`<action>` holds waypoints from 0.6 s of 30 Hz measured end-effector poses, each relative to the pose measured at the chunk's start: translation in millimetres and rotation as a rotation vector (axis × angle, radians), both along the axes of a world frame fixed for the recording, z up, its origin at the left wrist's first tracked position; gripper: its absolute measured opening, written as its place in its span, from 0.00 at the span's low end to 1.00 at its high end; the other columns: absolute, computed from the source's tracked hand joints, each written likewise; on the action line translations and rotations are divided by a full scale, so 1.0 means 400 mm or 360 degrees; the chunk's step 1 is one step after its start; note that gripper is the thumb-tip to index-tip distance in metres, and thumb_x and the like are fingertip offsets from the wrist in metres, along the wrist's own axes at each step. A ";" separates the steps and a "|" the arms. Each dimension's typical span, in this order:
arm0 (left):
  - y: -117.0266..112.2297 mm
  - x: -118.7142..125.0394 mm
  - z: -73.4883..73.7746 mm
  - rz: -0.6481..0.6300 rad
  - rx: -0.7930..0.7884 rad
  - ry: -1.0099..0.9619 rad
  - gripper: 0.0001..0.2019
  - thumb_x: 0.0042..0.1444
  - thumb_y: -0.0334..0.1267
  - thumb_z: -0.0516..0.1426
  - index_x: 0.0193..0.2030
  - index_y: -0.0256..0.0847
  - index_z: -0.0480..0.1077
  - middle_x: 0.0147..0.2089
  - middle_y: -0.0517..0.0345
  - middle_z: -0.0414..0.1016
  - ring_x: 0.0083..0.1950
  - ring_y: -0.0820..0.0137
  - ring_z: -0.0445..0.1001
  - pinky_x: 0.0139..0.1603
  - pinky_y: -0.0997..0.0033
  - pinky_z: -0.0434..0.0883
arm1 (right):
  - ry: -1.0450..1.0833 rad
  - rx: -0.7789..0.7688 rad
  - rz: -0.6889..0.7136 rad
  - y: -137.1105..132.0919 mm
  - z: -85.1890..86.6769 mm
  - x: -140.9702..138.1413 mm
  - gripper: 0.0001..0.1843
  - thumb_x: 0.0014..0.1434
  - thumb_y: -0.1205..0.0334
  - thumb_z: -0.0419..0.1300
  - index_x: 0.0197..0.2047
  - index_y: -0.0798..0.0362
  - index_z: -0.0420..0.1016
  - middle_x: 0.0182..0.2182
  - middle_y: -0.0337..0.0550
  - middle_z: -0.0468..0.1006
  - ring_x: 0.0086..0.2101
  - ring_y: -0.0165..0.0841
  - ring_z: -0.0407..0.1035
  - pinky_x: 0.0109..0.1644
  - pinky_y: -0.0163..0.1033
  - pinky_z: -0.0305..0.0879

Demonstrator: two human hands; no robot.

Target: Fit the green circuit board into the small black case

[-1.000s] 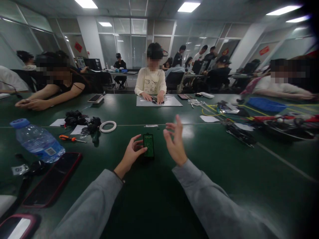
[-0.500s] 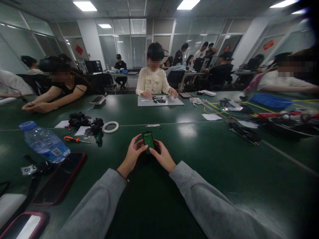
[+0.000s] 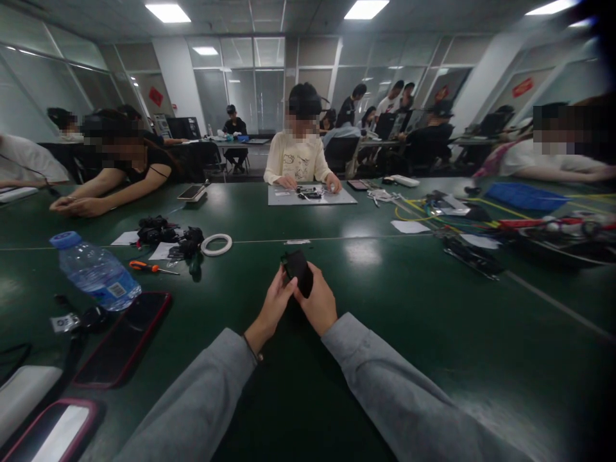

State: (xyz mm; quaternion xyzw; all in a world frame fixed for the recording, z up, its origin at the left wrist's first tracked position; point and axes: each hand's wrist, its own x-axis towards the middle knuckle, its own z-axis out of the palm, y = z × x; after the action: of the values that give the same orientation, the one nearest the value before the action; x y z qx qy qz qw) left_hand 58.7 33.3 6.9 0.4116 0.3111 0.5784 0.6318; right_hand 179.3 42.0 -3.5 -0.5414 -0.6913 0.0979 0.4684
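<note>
A small black device is lifted off the dark green table, its black side toward me. My left hand grips its left edge with the fingers closed. My right hand holds its right side and underside, thumb pressed on the black face. Both hands meet just in front of me at the table's middle. Grey sleeves cover both of my forearms.
A water bottle lies at the left, with a red-cased phone beside it. An orange screwdriver, black parts and a white tape ring lie beyond. Cables and a blue tray are at the right. People sit across the table.
My right hand came down from the air onto the device. Both hands then raised it off the table and turned it, so its green board side is hidden and the black side shows.
</note>
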 end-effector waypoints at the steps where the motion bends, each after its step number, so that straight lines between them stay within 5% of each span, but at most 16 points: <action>1: 0.000 0.001 0.000 0.0009 -0.0009 -0.0026 0.25 0.54 0.41 0.60 0.60 0.48 0.63 0.62 0.54 0.65 0.65 0.61 0.61 0.66 0.59 0.56 | -0.0044 0.0050 0.0038 -0.003 0.002 -0.004 0.31 0.55 0.61 0.58 0.61 0.55 0.56 0.53 0.53 0.67 0.53 0.43 0.64 0.56 0.52 0.64; 8: 0.018 -0.016 -0.013 0.0160 -0.0259 -0.0241 0.20 0.54 0.50 0.59 0.49 0.41 0.71 0.52 0.51 0.74 0.56 0.62 0.70 0.60 0.61 0.63 | -0.0211 0.0010 0.0321 -0.034 0.015 -0.029 0.34 0.55 0.64 0.58 0.64 0.50 0.52 0.55 0.52 0.60 0.53 0.43 0.61 0.55 0.54 0.65; 18: 0.038 -0.031 -0.022 0.0096 -0.0419 -0.0370 0.26 0.54 0.57 0.54 0.53 0.40 0.68 0.50 0.49 0.75 0.51 0.63 0.73 0.52 0.63 0.70 | -0.0007 0.0077 0.0418 -0.050 0.031 -0.027 0.31 0.63 0.59 0.51 0.67 0.50 0.47 0.56 0.53 0.59 0.55 0.42 0.59 0.60 0.52 0.61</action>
State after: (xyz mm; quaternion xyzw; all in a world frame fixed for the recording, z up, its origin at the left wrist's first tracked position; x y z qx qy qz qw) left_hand 46.3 48.4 -1.8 0.2461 0.3212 0.5951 0.6943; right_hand 168.5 22.1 8.9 -0.4350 -0.7594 0.1404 0.4630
